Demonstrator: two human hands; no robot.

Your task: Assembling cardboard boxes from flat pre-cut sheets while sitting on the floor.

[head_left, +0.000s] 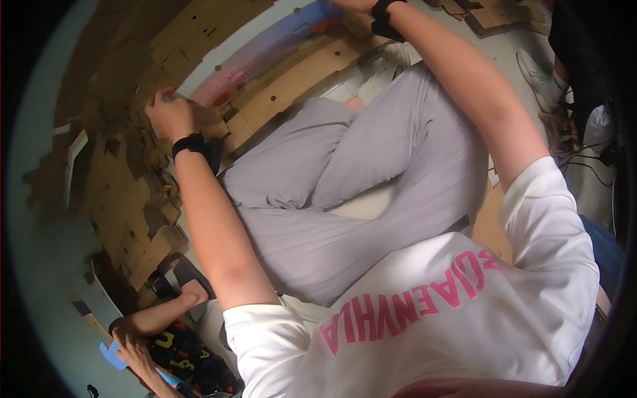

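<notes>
A long cardboard sheet (275,91) with a printed strip of blue and pink stretches across in front of my crossed legs. At its left end is my left hand (170,117), fingers bent around the edge and a black band on the wrist. My right hand (357,4) reaches the far right end, by the blue part. Most of that hand is cut off by the upper edge of the view, so its fingers are hidden. A black band (385,18) circles this wrist too.
Stacked brown cardboard pieces (126,205) lie along the left, with more cardboard (501,16) at the far right. Lower left, another person's hand (133,351) is beside a light blue piece (113,356). A person's shoe (539,79) and dark cables (587,159) are on the right.
</notes>
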